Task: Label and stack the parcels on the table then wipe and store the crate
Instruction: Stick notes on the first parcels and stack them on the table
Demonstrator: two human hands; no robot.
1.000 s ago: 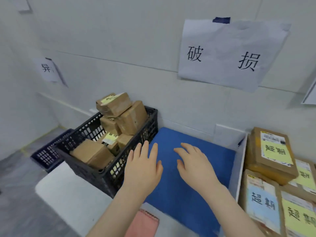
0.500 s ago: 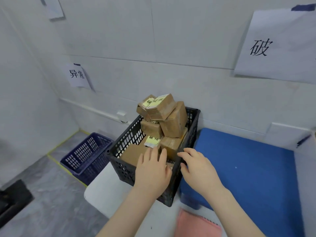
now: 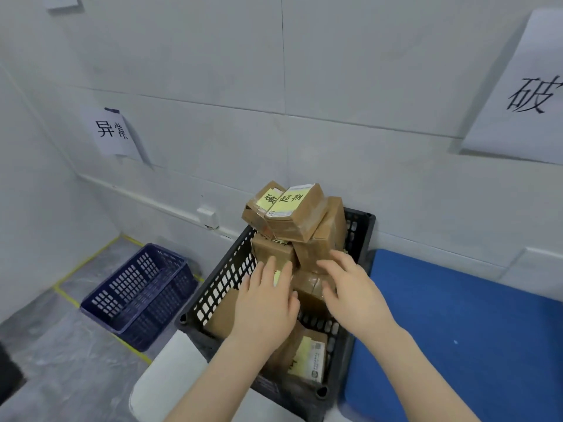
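- Two hands, centre of frame: left hand (image 3: pixel 265 303) and right hand (image 3: pixel 355 295), both palm down, fingers straight and spread, gripping nothing, over the parcels (image 3: pixel 323 239). Whether they touch the cardboard cannot be told.
- One black crate (image 3: pixel 225 281), centre of frame, on the left end of the white desk (image 3: pixel 161 382), back rim at the wall.
- Several brown cardboard parcels heaped inside it. The topmost parcel (image 3: pixel 301 214) stands above the rim and bears a yellow label. The near parcel (image 3: pixel 307 357), also yellow-labelled, lies in the near right corner.
- One blue mat (image 3: pixel 457 330), right of frame, just beside the black crate.
- One blue crate (image 3: pixel 137 296), lower left, on the floor.
- Two paper signs on the wall: left sign (image 3: pixel 111 134), right sign (image 3: pixel 530 95).
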